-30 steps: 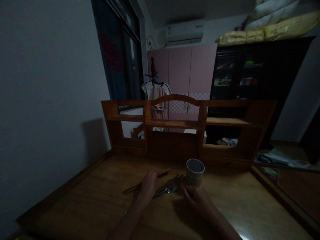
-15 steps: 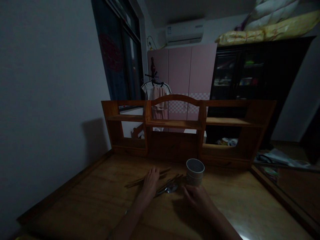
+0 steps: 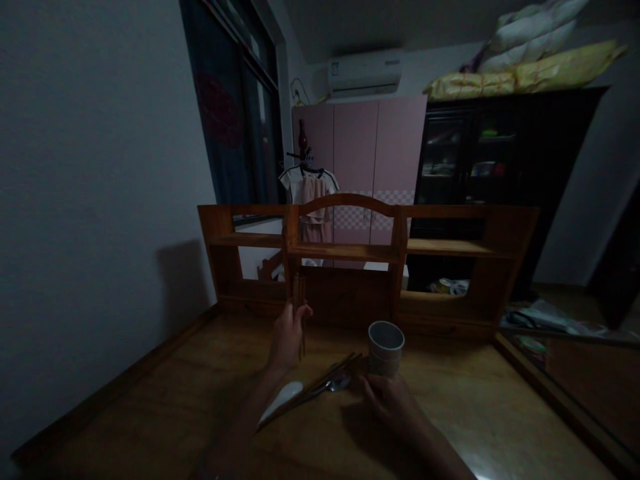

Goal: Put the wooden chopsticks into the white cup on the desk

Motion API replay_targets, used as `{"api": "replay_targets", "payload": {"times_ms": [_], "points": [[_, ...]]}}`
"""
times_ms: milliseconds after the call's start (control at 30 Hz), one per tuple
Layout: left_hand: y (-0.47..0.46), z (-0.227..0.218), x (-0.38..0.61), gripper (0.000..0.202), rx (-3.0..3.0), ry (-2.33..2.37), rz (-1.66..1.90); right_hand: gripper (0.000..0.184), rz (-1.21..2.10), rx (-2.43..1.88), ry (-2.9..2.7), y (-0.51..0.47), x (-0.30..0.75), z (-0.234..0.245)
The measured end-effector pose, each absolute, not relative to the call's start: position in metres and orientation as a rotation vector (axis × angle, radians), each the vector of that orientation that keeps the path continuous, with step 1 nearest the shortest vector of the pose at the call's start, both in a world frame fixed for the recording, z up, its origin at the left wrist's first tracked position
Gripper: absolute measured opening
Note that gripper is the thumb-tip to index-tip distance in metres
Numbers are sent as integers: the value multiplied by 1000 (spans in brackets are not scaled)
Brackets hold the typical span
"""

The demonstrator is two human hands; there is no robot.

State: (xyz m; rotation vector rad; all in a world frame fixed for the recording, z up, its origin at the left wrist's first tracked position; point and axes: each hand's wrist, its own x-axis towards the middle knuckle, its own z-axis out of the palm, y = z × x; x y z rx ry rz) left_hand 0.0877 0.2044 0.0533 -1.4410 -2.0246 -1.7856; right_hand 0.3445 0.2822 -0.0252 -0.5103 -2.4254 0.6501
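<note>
My left hand [image 3: 286, 337] is closed around several wooden chopsticks [image 3: 299, 293], holding them roughly upright above the table. More chopsticks [image 3: 345, 362] lie slantwise on the wood, along with a shiny metal spoon [image 3: 340, 383]. Beside these rests a white spoon-like piece [image 3: 283, 399], partly covered by my left forearm. A grey cup [image 3: 385, 347] stands upright to the right, its mouth facing up. My right hand [image 3: 393, 398] is curled at the near side of the cup and overlaps its lower part; whether the fingers grip it is hidden.
A wooden shelf unit [image 3: 345, 251] runs along the table's far edge. The white wall [image 3: 100, 233] borders the wooden table [image 3: 165, 393] on the left. A raised wooden edge [image 3: 545, 393] lies along the right side. Pink and dark cabinets stand farther back.
My left hand has picked up chopsticks from the table and raised them upright, moving up and left. The white piece is now uncovered. My right hand stays by the cup.
</note>
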Motion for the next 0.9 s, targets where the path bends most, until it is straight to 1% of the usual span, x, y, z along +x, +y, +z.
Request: {"api": "replay_targets", "payload": {"times_ms": [100, 200, 333, 433, 500, 600, 700, 733, 800, 900], "points": [[211, 61, 75, 26, -1639, -1873, -2097, 45, 633, -511, -2418, 283, 344, -27], [216, 51, 64, 33, -1803, -1806, -2302, 44, 640, -519, -2425, 285, 343, -30], [217, 35, 54, 34, -1891, -1736, -2487, 44, 646, -522, -2422, 285, 339, -37], [214, 27, 52, 33, -1959, -1734, -2524, 43, 712, -480, -2372, 279, 330, -31], [212, 24, 53, 31, -2007, -1768, -2505, 44, 774, -445, -2314, 272, 319, -14], [208, 23, 56, 30, -2069, -1776, -2501, 42, 780, -413, -2216, 266, 295, 30], [207, 24, 57, 30, -2112, -1725, -2501, 19, 800, -332, -2130, 271, 264, 79], [207, 24, 57, 31, -2130, -1712, -2496, 19, 813, -315, -2094, 274, 254, 92], [207, 24, 58, 34, -2176, -1709, -2492, 26, 857, -293, -2058, 283, 234, 109], [205, 24, 60, 35, -2263, -1712, -2469, 31, 907, -292, -2068, 293, 215, 118]]}}
